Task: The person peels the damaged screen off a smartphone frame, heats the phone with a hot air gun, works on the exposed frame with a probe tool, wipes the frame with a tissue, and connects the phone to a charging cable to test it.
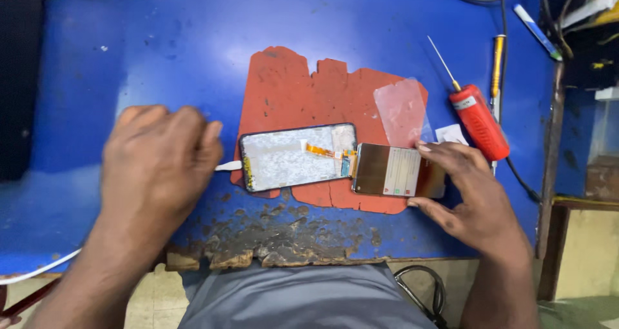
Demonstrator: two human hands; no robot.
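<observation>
The right hand is seen at the right of the worn red mat, its fingers spread part-way open around the right end of a phone screen, with the fingertips on the upper edge and the thumb on the lower edge, so that the glass is held lightly between them rather than clenched. The left hand is loosely curled, knuckles up, just left of the mat; a small white plastic tool is seen projecting from under its fingers toward the left end of the open phone body, though how firmly the tool is gripped cannot be told, since the fingers are turned away and blurred. The phone body lies flat across the lower part of the mat, its pale inner face upward, and is joined to the screen by an orange flex ribbon; the two parts lie end to end, touching. A clear plastic film rests on the mat just above the screen. A red cylindrical tool with a thin needle tip lies on the blue bench near the right hand, with a yellow-handled screwdriver beside it. The bench's front edge is chipped and worn.
</observation>
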